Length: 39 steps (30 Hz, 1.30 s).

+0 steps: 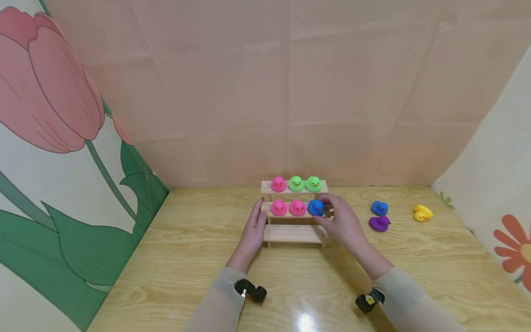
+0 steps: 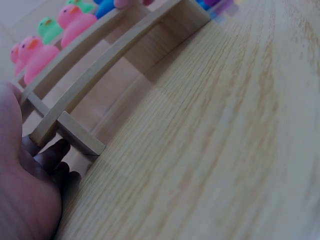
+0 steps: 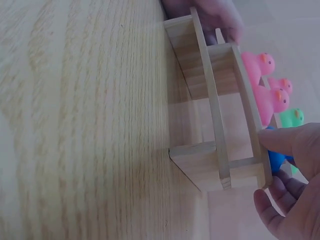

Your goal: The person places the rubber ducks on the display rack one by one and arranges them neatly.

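My right hand [image 1: 342, 222] pinching a blue toy duck [image 1: 316, 208], my left hand [image 1: 252, 227] relaxed against the three-tier wooden rack [image 1: 293, 234]

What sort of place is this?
Perhaps a playroom or a staged tabletop set: a wood-grain table, a big tulip picture and a small tiered shelf of toy ducks suggest it.

Plain beige sleeves [image 1: 217, 295], a small black device [image 1: 260, 294] on each, yellow patch [image 1: 370, 300] on the right one
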### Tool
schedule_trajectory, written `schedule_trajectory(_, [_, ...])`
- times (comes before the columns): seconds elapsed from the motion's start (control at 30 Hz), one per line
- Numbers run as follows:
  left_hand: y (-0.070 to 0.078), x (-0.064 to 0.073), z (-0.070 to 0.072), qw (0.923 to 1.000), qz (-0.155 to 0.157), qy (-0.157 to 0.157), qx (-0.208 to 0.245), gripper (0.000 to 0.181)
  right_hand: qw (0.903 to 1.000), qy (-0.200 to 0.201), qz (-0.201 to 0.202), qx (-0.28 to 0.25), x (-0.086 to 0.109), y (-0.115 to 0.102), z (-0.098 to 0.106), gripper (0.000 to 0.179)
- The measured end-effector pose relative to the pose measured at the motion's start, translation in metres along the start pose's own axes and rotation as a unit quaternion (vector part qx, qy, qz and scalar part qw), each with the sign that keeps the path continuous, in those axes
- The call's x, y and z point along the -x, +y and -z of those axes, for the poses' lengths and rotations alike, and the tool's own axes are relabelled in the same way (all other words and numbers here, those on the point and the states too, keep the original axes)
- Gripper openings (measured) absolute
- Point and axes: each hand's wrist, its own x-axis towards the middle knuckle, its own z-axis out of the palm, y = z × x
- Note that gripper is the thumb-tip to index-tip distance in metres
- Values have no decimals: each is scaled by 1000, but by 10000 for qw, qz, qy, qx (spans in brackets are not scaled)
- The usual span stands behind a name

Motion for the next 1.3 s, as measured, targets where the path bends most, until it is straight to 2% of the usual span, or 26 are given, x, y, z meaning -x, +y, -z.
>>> schedule_trajectory(0.2, [1, 0, 0, 10000, 35, -4, 25, 57, 9999, -20, -112, 51, -1, 1, -1, 45])
schedule_trajectory(0.43, [-2, -1, 0, 9999, -141, 14, 59, 57, 9999, -23, -86, 124, -2, 3, -1, 47])
schedule_trajectory(0.7, [-3, -1, 0, 9999, -144, 1, 66, 60, 9998, -26, -156, -89, 3, 0, 4, 50])
schedule_trajectory(0.83, [-2, 0, 0, 9999, -132, -3, 38, 58, 9999, 66, -79, -112, 9, 0, 11, 52])
schedule_trajectory(0.97, [-1, 0, 1, 9999, -148, -19, 41, 60, 9997, 230, -6, 82, 16, 4, 22, 56])
schedule_trajectory(1.1, [-1, 0, 0, 9999, -120, -20, 28, 62, 9988, 389, 144, 260, 22, 12, 33, 58])
schedule_trajectory(1.3, [0, 0, 0, 10000, -74, 7, -17, 61, 9977, 420, 207, 487, 30, 28, 53, 63])
